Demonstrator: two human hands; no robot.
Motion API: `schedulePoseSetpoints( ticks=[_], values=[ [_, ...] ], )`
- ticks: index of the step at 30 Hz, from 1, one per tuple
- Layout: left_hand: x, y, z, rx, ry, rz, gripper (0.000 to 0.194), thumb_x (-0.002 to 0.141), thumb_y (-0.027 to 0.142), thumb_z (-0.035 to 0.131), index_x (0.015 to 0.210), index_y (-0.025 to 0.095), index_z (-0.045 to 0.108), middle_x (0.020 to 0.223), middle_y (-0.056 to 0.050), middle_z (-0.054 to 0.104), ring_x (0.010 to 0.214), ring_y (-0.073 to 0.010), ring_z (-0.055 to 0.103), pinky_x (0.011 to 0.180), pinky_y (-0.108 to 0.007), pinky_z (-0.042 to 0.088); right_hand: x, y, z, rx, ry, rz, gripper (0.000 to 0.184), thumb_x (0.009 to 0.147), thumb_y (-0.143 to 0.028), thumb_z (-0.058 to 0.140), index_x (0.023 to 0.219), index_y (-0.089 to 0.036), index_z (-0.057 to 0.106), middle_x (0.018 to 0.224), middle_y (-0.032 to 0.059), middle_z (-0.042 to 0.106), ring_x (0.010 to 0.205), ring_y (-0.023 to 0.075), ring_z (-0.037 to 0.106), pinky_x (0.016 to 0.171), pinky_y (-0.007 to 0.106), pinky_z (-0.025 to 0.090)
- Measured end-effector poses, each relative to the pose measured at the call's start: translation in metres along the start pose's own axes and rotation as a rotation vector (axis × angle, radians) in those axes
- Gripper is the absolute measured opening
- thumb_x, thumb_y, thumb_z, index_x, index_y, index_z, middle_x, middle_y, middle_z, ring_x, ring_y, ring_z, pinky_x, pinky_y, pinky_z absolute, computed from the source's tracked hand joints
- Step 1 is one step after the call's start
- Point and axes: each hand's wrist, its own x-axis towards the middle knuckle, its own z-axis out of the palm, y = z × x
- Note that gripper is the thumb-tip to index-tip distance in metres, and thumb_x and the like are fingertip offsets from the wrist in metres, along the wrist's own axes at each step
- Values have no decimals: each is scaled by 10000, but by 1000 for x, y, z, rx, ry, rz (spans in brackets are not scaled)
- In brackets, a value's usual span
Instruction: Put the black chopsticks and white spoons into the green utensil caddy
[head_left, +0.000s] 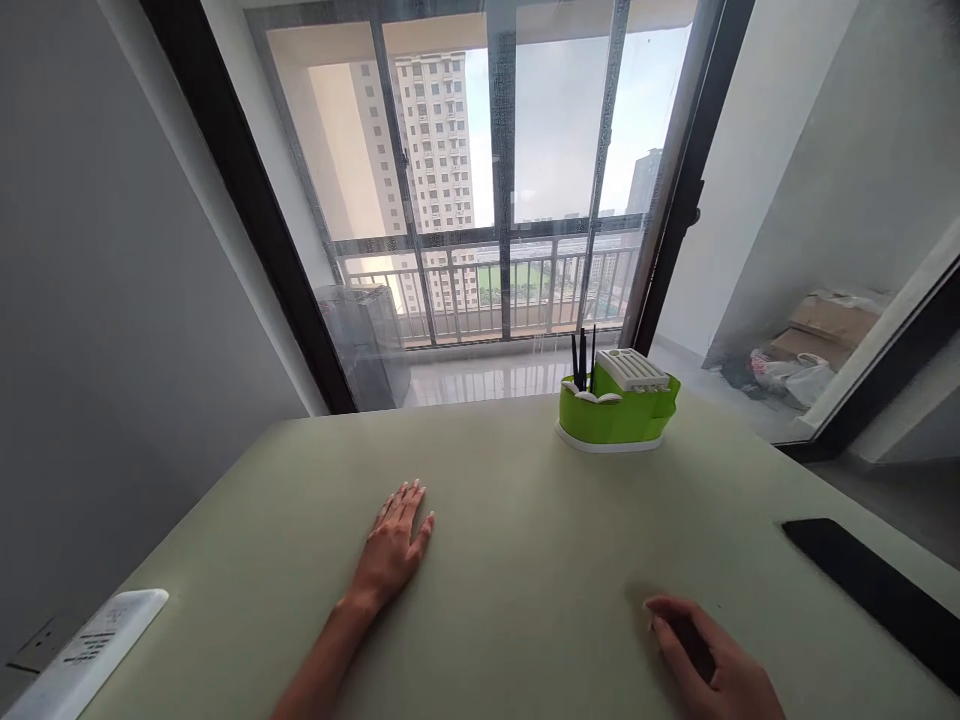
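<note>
My left hand (pixel 394 545) lies flat, palm down, on the pale green table (pixel 525 560), fingers stretched out and close together, holding nothing. My right hand (pixel 705 660) rests at the table's near right, fingers loosely curved with the tips on the surface; nothing shows in it. A green and white desk organizer (pixel 615 405) stands at the far edge, well beyond both hands, with several thin black pens (pixel 583 360) upright in its left side.
A long black flat object (pixel 877 590) lies on the table at the right. A white power strip (pixel 82 655) sits at the near left corner. Beyond the table are glass balcony doors (pixel 495 200) and boxes and bags (pixel 810 355) on the floor.
</note>
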Motion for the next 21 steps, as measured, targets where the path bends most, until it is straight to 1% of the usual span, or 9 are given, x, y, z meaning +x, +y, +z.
schedulePoseSetpoints(
  ticks=[2,6,8,12,17,21],
  values=[
    [1,-1,0,0,4,8,549,1033,446,371,1509,187,455,1597,-75,445,1513,-240,343,1258,-468,286,2,2,-1,-2,-14,-15,396,855,-604,559,928,-260,742,927,43,800,788,205,762,656,228,590],
    [1,-1,0,-7,20,18,539,1025,432,390,1505,199,464,1590,-79,454,1505,-249,359,1249,-490,303,6,7,-4,-27,-117,-36,396,847,-594,581,947,-251,750,963,57,805,836,219,774,680,232,603],
    [2,-1,0,-7,18,14,540,1026,432,389,1504,193,467,1586,-82,459,1504,-252,361,1248,-492,304,5,6,-3,-9,-98,-31,396,863,-591,567,954,-249,745,966,60,802,849,219,770,698,235,601],
    [1,-1,-1,-9,21,19,531,1026,429,401,1502,207,475,1581,-77,467,1500,-250,370,1246,-489,310,-2,-5,0,28,-5,-36,387,876,-591,548,932,-258,734,932,51,793,832,219,754,696,248,582],
    [1,-2,-1,-14,19,21,525,1030,423,406,1510,219,465,1588,-76,457,1502,-243,366,1247,-489,302,-4,-12,2,70,28,-27,379,872,-577,530,916,-253,721,911,46,785,821,221,739,704,268,565],
    [2,-2,0,-9,3,8,536,1034,441,391,1505,199,470,1587,-86,458,1503,-247,362,1247,-492,300,-3,-12,2,65,12,-21,378,871,-583,535,924,-258,719,923,39,781,833,214,737,719,266,559]
  ],
)
